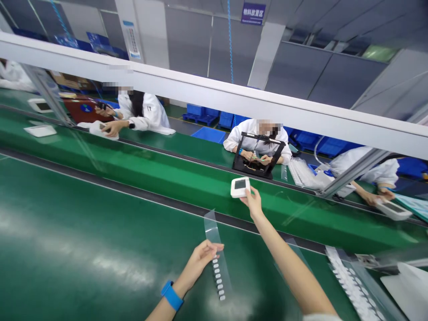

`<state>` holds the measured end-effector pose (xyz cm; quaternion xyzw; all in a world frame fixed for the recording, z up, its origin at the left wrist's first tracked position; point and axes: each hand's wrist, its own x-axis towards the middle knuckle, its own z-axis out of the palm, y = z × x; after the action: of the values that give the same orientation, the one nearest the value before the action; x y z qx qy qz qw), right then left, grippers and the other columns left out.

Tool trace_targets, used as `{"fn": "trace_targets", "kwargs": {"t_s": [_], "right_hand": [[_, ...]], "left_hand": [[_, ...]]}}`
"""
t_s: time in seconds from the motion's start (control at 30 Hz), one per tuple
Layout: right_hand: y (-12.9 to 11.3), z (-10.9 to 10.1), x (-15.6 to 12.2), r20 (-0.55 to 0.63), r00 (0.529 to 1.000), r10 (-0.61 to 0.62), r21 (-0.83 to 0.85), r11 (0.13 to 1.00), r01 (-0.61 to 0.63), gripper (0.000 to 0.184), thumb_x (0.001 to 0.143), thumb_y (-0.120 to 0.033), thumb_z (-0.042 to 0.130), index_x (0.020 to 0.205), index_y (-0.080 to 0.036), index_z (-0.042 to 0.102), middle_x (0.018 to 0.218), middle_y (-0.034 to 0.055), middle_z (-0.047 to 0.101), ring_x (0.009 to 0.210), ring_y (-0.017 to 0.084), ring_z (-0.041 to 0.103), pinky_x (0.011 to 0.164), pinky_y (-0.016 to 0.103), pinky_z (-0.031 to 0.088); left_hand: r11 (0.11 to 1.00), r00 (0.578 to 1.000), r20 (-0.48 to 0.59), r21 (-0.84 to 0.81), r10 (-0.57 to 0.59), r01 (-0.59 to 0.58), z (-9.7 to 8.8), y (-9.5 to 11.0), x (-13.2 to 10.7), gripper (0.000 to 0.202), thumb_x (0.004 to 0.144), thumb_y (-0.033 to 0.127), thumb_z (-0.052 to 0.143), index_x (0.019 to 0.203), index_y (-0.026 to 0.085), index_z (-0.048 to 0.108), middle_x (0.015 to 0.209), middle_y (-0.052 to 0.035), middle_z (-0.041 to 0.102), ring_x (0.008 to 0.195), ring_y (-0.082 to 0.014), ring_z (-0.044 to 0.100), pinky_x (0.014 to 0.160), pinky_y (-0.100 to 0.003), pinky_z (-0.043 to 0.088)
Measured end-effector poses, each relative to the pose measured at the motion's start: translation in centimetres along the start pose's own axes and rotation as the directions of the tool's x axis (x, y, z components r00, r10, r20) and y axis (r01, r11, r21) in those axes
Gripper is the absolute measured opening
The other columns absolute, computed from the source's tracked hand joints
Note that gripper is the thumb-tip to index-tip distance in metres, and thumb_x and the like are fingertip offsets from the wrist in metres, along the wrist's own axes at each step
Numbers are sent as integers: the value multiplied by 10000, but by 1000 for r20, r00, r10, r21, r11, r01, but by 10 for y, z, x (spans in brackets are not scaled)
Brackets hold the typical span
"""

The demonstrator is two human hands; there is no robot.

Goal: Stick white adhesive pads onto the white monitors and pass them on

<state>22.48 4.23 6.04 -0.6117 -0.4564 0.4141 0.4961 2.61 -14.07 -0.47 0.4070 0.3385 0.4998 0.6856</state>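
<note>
My right hand (253, 204) reaches out over the green conveyor belt and is closed on a white square device (240, 187) with a dark grey screen, gripped at its near right corner. Nearer to me, my left hand (202, 254), with a blue band on its wrist, pinches a clear plastic strip (211, 226). A row of small white stickers (217, 275) runs down the strip below those fingers. The fingertips partly cover the strip, so whether a loose sticker is between them is hidden.
Green worktable (83, 249) lies before me, with the conveyor belt (160, 171) beyond. Sticker sheets (354, 285) lie at right. Across the belt, co-workers in white coats handle devices; a black frame (238, 162) stands before one. A white beam (207, 91) crosses overhead.
</note>
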Motion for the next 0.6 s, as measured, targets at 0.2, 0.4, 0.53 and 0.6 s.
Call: {"fn": "trace_targets", "kwargs": {"t_s": [0.2, 0.4, 0.53, 0.6], "right_hand": [[-16, 37, 62, -66, 989, -134, -374, 922, 100, 431, 896, -280, 586, 1303, -175, 491, 1296, 131, 524, 1177, 293, 518, 999, 502, 392], [-43, 34, 57, -12, 965, -261, -575, 792, 206, 496, 903, -317, 562, 1337, -106, 447, 1359, 227, 439, 1231, 354, 467, 1004, 531, 366], [-59, 25, -17, 142, 880, -454, -580, 682, 446, 484, 917, -382, 522, 1355, -194, 439, 1443, 124, 385, 1354, 273, 326, 1094, 420, 304], [-54, 12, -67, 223, 738, -636, -501, 575, 647, 453, 927, -407, 511, 1351, -259, 450, 1446, 85, 388, 1343, 275, 345, 1094, 455, 308]], "left_hand": [[1000, 1000, 28, -9, -7, 7, -7, -2, 4, 268, 820, 423, 688, 809, 177, 580, 1106, -138, 697, 1071, -268, 623, 895, -396, 482], [1000, 998, 54, 0, -17, 17, -6, 1, 4, 285, 816, 432, 690, 803, 171, 578, 1079, -146, 704, 1048, -272, 636, 878, -388, 486], [999, 999, 42, 23, -33, 32, -5, 4, 3, 278, 842, 439, 657, 831, 168, 594, 1075, -133, 707, 1027, -268, 649, 870, -374, 494], [998, 999, 41, 46, -34, 32, -4, 4, 2, 280, 842, 446, 653, 858, 169, 612, 1070, -123, 708, 999, -264, 660, 838, -353, 508]]}}
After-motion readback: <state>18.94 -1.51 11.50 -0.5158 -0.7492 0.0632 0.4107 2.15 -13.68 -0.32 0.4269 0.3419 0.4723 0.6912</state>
